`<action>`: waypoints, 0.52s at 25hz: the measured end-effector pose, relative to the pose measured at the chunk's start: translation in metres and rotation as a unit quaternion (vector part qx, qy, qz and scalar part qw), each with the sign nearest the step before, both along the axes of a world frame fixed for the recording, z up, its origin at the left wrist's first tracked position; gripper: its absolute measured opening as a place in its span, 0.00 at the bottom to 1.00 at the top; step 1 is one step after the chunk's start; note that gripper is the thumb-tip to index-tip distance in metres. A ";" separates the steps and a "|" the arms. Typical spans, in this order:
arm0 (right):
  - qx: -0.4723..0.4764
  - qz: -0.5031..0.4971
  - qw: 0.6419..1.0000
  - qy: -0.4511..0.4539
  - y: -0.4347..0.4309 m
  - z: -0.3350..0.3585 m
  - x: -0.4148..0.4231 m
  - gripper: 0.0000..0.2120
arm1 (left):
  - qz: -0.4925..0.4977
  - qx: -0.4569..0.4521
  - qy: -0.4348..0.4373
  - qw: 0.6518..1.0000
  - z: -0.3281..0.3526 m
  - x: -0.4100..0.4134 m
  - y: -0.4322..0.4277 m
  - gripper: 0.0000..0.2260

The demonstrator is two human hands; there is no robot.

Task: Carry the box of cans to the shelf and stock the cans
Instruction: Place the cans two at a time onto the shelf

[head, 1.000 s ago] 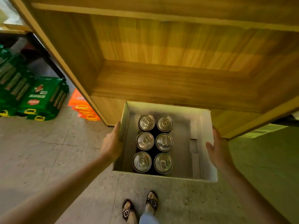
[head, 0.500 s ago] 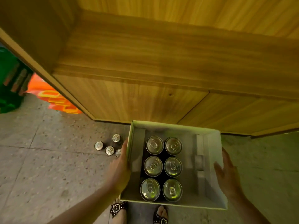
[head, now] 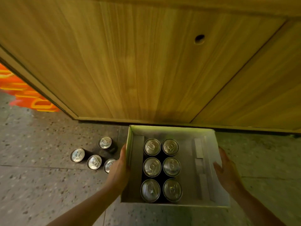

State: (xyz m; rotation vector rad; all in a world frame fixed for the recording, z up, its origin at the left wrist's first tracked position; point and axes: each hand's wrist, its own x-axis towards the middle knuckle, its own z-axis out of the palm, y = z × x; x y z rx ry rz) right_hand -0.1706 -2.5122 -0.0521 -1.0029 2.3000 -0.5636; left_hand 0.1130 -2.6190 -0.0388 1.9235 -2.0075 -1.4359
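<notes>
A white open-topped cardboard box is low over the floor, right in front of the wooden shelf unit. Inside it several dark cans with silver tops stand in two rows. My left hand presses flat on the box's left wall. My right hand presses on its right wall. Whether the box touches the floor, I cannot tell.
Several more cans stand on the speckled floor just left of the box, one partly behind my left hand. Orange packages lie at the far left beside the shelf unit. The unit's base panel has a small round hole.
The box has come down from shelf height to near the floor, both hands still on its sides. The view dropped with it, and the loose cans on the floor came into sight.
</notes>
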 end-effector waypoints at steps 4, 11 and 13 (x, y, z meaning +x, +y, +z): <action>-0.002 0.006 1.000 0.023 -0.020 -0.067 -0.015 0.25 | 0.007 -0.028 -0.007 1.000 -0.071 -0.017 -0.024 0.30; -0.045 0.029 0.998 0.028 -0.045 -0.129 -0.032 0.26 | 0.023 -0.065 0.015 0.998 -0.133 -0.029 -0.043 0.27; -0.037 0.028 0.998 0.036 -0.048 -0.131 -0.034 0.27 | 0.022 -0.078 0.015 0.997 -0.134 -0.030 -0.046 0.26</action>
